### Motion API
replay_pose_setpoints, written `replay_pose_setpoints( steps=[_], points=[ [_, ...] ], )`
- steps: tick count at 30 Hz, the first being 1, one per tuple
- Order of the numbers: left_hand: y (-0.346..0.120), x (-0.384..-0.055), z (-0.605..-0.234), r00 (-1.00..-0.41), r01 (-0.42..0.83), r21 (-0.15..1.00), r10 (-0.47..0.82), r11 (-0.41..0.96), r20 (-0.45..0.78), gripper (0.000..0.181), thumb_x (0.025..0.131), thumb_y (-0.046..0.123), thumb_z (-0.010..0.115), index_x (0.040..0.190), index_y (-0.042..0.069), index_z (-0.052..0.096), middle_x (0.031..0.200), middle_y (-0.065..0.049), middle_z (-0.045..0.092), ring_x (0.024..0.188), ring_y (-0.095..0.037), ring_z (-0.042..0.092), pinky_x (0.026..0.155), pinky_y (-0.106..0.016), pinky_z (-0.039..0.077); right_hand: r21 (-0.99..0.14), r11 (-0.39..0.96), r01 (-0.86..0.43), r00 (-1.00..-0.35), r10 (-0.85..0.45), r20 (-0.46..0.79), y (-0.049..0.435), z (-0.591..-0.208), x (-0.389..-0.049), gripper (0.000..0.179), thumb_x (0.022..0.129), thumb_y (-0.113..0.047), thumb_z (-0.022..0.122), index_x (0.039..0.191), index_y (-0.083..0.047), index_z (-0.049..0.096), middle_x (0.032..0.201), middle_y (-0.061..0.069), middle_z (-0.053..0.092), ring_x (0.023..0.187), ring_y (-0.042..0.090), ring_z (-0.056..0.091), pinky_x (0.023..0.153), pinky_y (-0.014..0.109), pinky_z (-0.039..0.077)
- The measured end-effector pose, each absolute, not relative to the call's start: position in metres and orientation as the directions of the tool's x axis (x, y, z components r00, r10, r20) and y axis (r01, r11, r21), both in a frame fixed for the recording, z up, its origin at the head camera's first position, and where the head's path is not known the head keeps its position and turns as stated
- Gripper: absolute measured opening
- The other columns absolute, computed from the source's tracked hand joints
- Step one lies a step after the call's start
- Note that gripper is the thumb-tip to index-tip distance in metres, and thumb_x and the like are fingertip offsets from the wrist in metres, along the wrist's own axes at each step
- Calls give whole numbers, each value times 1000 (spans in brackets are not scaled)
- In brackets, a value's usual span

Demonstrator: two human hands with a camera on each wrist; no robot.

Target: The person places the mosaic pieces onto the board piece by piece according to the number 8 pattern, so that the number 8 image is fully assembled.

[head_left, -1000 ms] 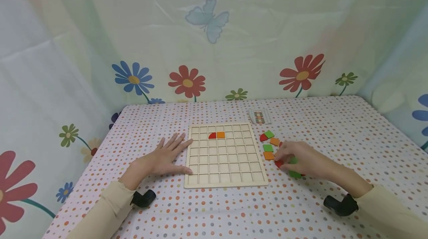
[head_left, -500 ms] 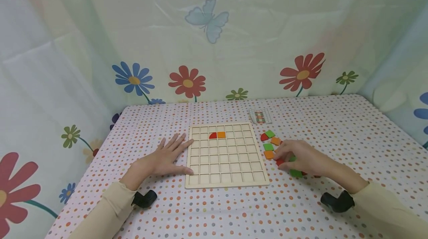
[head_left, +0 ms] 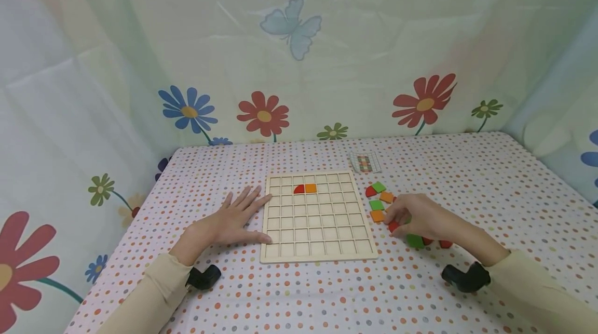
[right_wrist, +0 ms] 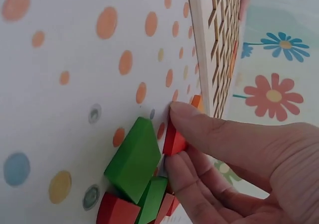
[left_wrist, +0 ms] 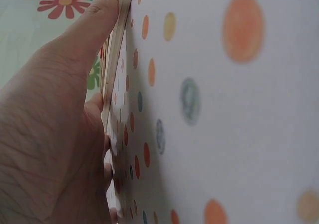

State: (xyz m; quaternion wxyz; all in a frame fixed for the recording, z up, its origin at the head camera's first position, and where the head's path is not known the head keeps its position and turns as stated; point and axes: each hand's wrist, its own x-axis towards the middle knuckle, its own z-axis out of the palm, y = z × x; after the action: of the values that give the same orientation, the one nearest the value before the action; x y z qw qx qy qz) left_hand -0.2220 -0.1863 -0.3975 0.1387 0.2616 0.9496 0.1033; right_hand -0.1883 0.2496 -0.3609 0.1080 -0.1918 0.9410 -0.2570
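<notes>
In the head view my left hand [head_left: 229,222] lies flat with spread fingers, its thumb and fingertip on the left edge of a wooden grid board [head_left: 322,232]. A red quarter-circle tile [head_left: 299,189] and an orange square tile [head_left: 310,188] sit side by side in the board's second row from the far side. Right of the board, my right hand [head_left: 422,215] is down among loose tiles. Between thumb and fingers it pinches a red tile [right_wrist: 173,138], whose full outline is hidden. Right beside it in the right wrist view lies a green tile [right_wrist: 134,159].
Loose tiles near the right hand include an orange square [head_left: 377,216], a green square [head_left: 376,204] and a red quarter-circle [head_left: 370,191]. A small printed pattern sheet [head_left: 366,162] lies behind them. The dotted cloth [head_left: 299,297] covers the table, and a flowered curtain [head_left: 299,79] hangs behind.
My right wrist and forearm have shifted slightly left and away from me, showing more red tiles under the wrist. The right fingers stay at the red tile. The left hand keeps still on the board.
</notes>
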Motion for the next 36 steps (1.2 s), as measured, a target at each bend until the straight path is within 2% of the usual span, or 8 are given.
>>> replay_pose_setpoints(
  steps=[5,13,20,28,33,36],
  points=[
    [-187,-221,-395,-827,465,267,522,844,-210,107,89,79,61,170,28,14,176,-11,2,161,-35,-4,124,-67,-3,-550,779,-301,-907,-412,-87,251,-361,-188,23,73,4,91,89,-6,79,92,2,66,77,15,63,67,29,57],
    [-188,-221,-394,-824,474,271,530,838,-200,105,91,75,62,170,24,16,176,-13,3,161,-37,-2,123,-69,-2,-549,768,-330,-907,-418,-40,257,-364,-184,19,74,-1,92,88,-10,82,88,-3,63,75,12,59,64,25,52],
    [-189,-221,-395,-823,472,281,531,836,-199,105,91,75,62,170,24,15,176,-13,3,161,-38,-2,123,-70,-2,-571,751,-333,-897,-439,-55,255,-363,-179,23,75,5,90,81,-11,74,83,-5,70,75,11,64,67,26,57],
    [-189,-220,-394,-819,474,288,536,832,-204,105,91,76,61,170,25,15,176,-13,2,161,-37,-4,123,-69,-4,-563,710,-422,-865,-502,16,253,-363,-177,22,78,4,88,94,-10,83,84,-8,66,76,6,60,67,24,55],
    [-188,-220,-394,-815,479,281,540,832,-209,105,91,77,60,170,25,14,176,-12,1,161,-36,-5,123,-68,-4,-541,721,-432,-867,-498,29,250,-361,-178,18,80,-1,89,92,-13,82,87,-9,65,79,7,59,69,25,53],
    [-187,-220,-395,-816,481,279,541,831,-205,105,91,76,60,170,24,15,176,-12,1,161,-36,-4,124,-68,-3,-552,708,-440,-866,-497,53,247,-359,-181,17,81,0,88,90,-13,81,88,-8,68,80,9,63,69,26,56]
  ],
)
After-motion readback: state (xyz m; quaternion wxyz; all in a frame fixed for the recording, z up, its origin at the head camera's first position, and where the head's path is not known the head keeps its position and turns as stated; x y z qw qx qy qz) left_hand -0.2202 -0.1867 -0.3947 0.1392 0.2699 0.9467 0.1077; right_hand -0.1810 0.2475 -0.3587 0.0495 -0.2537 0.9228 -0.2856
